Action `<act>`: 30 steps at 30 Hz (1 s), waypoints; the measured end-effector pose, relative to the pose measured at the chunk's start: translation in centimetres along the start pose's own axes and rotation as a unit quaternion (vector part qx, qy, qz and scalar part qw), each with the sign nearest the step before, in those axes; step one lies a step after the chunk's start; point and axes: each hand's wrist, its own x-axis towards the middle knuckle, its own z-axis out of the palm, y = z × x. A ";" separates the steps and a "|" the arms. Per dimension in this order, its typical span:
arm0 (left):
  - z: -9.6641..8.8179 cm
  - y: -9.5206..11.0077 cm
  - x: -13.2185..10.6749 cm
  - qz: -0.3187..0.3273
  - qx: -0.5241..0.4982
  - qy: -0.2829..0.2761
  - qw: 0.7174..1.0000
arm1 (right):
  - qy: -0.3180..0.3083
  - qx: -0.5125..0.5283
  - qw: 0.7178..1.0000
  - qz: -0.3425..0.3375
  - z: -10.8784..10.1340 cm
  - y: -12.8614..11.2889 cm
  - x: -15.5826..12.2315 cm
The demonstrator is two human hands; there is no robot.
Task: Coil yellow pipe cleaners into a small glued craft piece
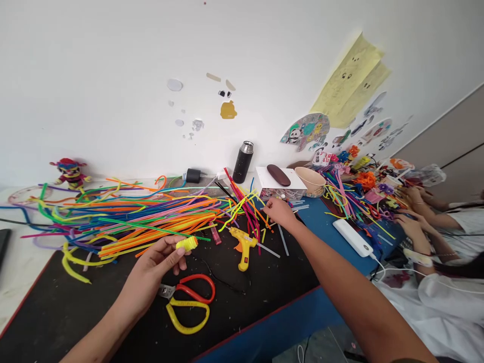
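Observation:
In my left hand [165,252], thumb and fingers pinch a small coiled yellow pipe-cleaner piece [187,245] with a bit of orange at its end. My right hand [280,210] reaches to the back, beside crossed red and yellow pipe cleaners [242,194]. Its fingers are drawn together; what they grip, if anything, is hidden. Between the hands a yellow hot glue gun [244,247] lies on the black mat, a glue stick at its rear. Scissors [191,302] with one red and one yellow handle lie just below my left hand.
Long coloured pipe cleaners [162,217] cover the mat's back left. A black flask [243,162] stands near the wall, beside a white box [264,176] and a beige bowl [310,179]. A white power strip [352,237] lies right. Another person's hands [414,227] are at far right.

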 end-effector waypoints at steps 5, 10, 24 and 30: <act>0.3 0.3 -0.2 0.004 -0.010 0.000 1.000 | 0.044 0.013 0.999 -0.023 -1.6 0.2 -1.3; 0.5 0.5 -0.3 0.000 -0.032 0.002 0.999 | 0.087 0.047 0.993 -0.068 -2.8 -0.8 -3.3; 0.6 0.7 -0.5 -0.031 -0.122 0.002 0.992 | 0.101 0.332 0.931 -0.111 -3.9 -4.2 -5.3; 0.1 0.3 -0.4 -0.058 -0.191 -0.029 0.979 | -0.124 0.381 0.899 -0.174 0.9 -8.0 -11.0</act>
